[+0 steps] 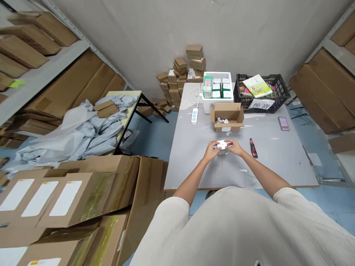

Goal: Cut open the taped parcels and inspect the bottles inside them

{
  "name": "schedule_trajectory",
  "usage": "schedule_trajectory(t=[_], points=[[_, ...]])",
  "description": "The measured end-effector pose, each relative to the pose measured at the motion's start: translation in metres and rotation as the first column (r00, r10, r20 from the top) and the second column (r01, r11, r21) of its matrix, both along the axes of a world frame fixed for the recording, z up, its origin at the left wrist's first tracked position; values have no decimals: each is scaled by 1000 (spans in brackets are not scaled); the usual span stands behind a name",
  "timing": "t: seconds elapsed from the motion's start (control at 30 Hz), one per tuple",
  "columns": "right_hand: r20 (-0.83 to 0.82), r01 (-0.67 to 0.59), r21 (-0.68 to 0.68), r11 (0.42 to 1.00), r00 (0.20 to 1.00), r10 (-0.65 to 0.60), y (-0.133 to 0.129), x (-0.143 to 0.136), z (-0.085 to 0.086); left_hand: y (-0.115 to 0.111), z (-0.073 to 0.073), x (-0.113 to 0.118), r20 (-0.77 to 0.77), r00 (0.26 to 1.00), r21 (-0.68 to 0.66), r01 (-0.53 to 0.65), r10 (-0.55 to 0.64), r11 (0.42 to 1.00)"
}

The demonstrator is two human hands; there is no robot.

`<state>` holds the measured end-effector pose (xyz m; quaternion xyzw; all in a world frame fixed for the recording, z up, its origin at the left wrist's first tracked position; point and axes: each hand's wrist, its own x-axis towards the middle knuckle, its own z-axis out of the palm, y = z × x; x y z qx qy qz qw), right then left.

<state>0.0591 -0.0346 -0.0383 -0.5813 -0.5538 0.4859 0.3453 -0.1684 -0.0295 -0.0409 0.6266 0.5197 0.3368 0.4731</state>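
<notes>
White-and-green box (222,145) between left hand (213,149) and right hand (234,147).

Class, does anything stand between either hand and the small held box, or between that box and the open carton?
Nothing visible: the left hand and right hand both touch the small box, and no object shows between it and the open carton. Crumpled paper lies inside.

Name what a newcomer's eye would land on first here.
Probably the two bare hands, left and right, holding a small white-and-green box over the grey table, just in front of an open cardboard box. Next, likely the big stack of brown cartons with white labels at the lower left. Then the black crate with its white sign, at the table's far right.
</notes>
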Motion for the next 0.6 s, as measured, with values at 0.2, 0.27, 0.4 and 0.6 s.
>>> schedule_trajectory(t=[0.2, 0.27, 0.4, 0.6], points=[[20, -5, 6, 1000, 1000, 5, -4, -2, -9, -1, 0, 1, -55, 998, -1, 35, -35, 999], [19, -2, 9, 1000, 1000, 2, -5, -2, -11, -3, 0, 1, -77, 996, 8, 46, -45, 999], [-2, -23, 16, 1000, 1000, 23, -5, -2, -12, -3, 0, 0, -140, 986, 58, 100, -91, 993], [-34, -10, -29, 1000, 999, 9, -1, -3, -3, 8, 4, 2, -115, 987, 43, 115, -109, 992]])
